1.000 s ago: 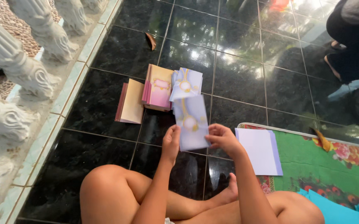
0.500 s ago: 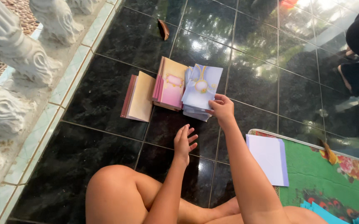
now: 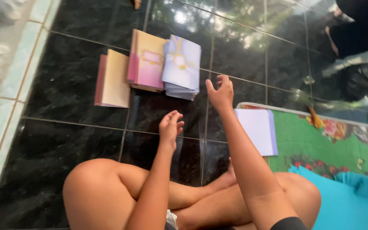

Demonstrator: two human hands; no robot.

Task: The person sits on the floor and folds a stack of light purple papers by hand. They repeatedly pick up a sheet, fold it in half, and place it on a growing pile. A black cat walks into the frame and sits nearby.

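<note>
Three stacks of flat card envelopes lie side by side on the black tiled floor (image 3: 64, 98) — a cream one (image 3: 113, 79), a pink one (image 3: 147, 61), a pale blue one (image 3: 181, 66). A fourth, lilac-white stack (image 3: 258, 130) rests on the green mat (image 3: 320, 140). Both hands hang empty with fingers loosely spread — right hand (image 3: 221, 93) just beside the blue stack, left hand (image 3: 170, 127) nearer the knees.

Glossy black tiled floor (image 3: 64, 106) with stacks of cards

Three stacks lie side by side on it: a cream-and-maroon stack (image 3: 112, 79), a pink-and-cream stack (image 3: 147, 61), a pale lavender stack (image 3: 182, 66); a green flowered mat (image 3: 320, 136) covers its right part.
</note>
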